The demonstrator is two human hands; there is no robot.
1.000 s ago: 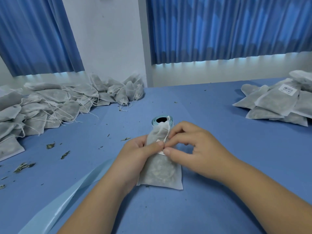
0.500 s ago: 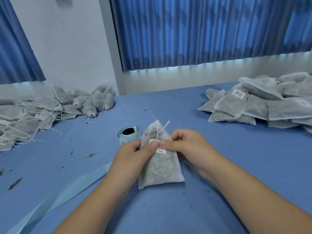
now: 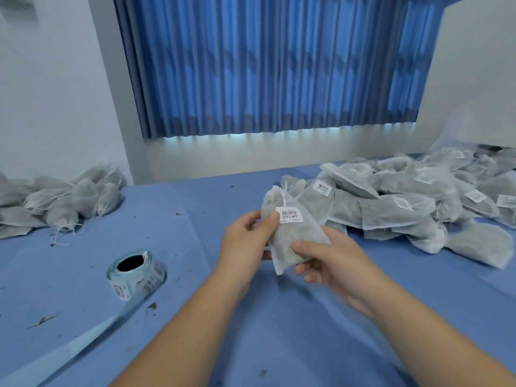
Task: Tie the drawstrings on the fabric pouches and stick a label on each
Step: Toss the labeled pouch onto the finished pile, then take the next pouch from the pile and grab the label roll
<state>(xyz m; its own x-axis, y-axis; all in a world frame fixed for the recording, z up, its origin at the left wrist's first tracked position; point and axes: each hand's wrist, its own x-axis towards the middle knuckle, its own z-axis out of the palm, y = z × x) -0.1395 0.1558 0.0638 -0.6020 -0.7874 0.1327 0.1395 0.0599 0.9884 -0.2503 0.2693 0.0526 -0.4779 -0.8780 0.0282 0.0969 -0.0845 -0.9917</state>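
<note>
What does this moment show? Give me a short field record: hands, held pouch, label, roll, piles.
left hand: grips pouch's upper part, thumb beside the label
right hand: holds pouch's lower end, thumb on top
pouch: held above the table, neck gathered, drawstring hanging
label: stuck on pouch, barcode showing
label roll: on table at left, backing strip trailing toward the viewer
left pile: pouches, no labels visible
right pile: pouches, several labelled
</note>
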